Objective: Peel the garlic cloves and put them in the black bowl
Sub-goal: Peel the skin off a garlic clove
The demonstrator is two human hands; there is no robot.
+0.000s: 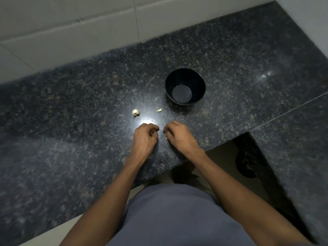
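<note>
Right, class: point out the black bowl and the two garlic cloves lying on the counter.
Bowl (198, 77): head view, on its inner wall near the far rim.
Left clove (135, 112): head view, on the middle of its pale body.
Right clove (159, 110): head view, on its middle.

Two pale garlic cloves (136, 112) (159, 110) on dark counter near upright, empty black bowl (185, 75).

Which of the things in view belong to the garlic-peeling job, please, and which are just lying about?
Part of the job:
- black bowl, nothing in it
- larger garlic clove on the counter
- smaller garlic clove near the bowl
- left hand and right hand, fingers curled

Just there:
- granite counter
- tiled wall
</note>
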